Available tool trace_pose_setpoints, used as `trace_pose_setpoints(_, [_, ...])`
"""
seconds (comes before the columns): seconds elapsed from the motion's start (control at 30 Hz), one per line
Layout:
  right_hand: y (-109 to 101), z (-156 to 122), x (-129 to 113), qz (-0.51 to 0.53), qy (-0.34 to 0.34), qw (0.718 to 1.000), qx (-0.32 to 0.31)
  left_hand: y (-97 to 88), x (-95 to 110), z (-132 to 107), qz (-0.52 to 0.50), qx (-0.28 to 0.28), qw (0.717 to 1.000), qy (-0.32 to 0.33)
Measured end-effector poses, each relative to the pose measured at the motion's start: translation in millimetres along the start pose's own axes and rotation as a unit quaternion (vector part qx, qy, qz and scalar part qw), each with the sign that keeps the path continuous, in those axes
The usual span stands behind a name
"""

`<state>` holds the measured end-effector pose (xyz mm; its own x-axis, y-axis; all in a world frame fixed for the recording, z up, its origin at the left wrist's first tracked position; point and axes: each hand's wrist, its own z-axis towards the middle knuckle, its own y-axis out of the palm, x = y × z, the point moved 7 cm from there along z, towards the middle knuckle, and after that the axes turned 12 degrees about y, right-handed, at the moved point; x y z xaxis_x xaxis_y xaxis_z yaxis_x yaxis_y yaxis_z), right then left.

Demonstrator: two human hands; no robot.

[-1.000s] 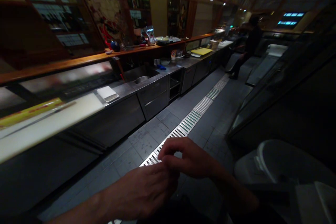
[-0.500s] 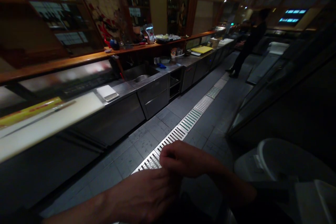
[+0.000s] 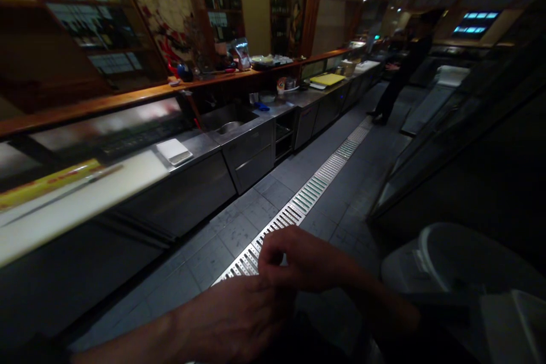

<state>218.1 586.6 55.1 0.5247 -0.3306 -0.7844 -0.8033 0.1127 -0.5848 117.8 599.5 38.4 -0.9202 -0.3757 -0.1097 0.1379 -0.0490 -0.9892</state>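
Note:
My two hands meet at the bottom middle of the head view, above the dark tiled floor. My left hand [image 3: 245, 313] comes in from the lower left, back side up, with its fingers hidden in shadow beneath. My right hand [image 3: 298, 259] reaches in from the right and rests against the left one near the knuckles. Its fingers are curled round, leaving a small gap between thumb and forefinger, and no object shows in it.
Along the left runs a counter with a white cutting board [image 3: 128, 182], a long knife [image 3: 60, 196], a yellow packet [image 3: 51, 182], a white kitchen scale [image 3: 174, 152] and a sink [image 3: 230, 125]. A grey bin [image 3: 405, 267] stands right. Further off, a person [image 3: 403, 74] stands by the floor drain [image 3: 309, 193].
The gap between my right thumb and forefinger looks slightly wider. The distant person's outstretched hand and stance have shifted a little. Nothing on the counter has moved.

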Motion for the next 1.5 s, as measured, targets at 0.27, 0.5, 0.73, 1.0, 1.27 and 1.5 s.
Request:
trace_pose_setpoints(0.27, [-4.6,3.1,14.0,0.074,0.054,0.995,0.046,-9.8,-1.9,1.1,0.039,0.038,0.998,-0.005])
trace_pose_setpoints(0.5, [-16.8,-5.1,8.0,0.019,-0.011,0.989,0.147,-11.6,-1.7,-0.4,0.040,0.039,0.998,-0.008])
trace_pose_setpoints(0.73, [-11.2,-20.3,-12.3,-0.026,-0.127,0.976,0.174,-5.9,-0.4,-2.6,0.024,0.041,0.999,-0.012])
trace_pose_setpoints(1.0, [-12.0,-23.1,-17.6,-0.042,-0.138,0.972,0.184,-2.9,3.2,-4.2,0.031,0.021,0.999,-0.015])
trace_pose_setpoints(1.27, [-14.7,-21.7,-8.0,-0.032,-0.095,0.985,0.137,0.0,4.3,-5.5,0.039,0.003,0.999,-0.002])
trace_pose_setpoints(1.5, [-11.5,-20.2,-13.6,-0.018,-0.105,0.990,0.097,0.0,5.7,-4.7,0.022,0.008,1.000,0.000])
